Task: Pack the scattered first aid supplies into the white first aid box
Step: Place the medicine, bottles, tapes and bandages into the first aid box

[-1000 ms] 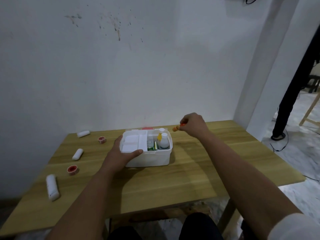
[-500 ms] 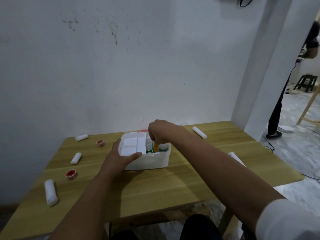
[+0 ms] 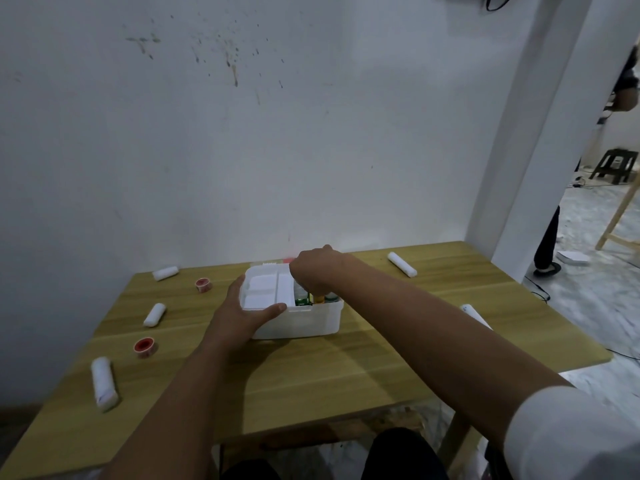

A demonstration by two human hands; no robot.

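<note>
The white first aid box [image 3: 301,323] stands open mid-table, with a white tray insert in its left half and bottles in its right half. My left hand [image 3: 242,315] grips the box's front left corner. My right hand [image 3: 313,271] reaches down into the right half, fingers pinched on a small orange bottle [image 3: 318,299]. White bandage rolls lie at the left [image 3: 165,273] [image 3: 154,314] [image 3: 103,382] and at the right [image 3: 401,264] [image 3: 474,315]. Two red tape rolls [image 3: 203,285] [image 3: 144,347] sit on the left side.
The wooden table [image 3: 311,379] butts against a white wall. Something red [image 3: 287,260] shows just behind the box. A person [image 3: 547,244] stands right of the pillar, near a dark stool [image 3: 613,166] and a wooden frame [image 3: 620,216].
My right hand carried the small orange bottle from the right of the box over it and down into the right compartment. My left hand kept its grip on the box.
</note>
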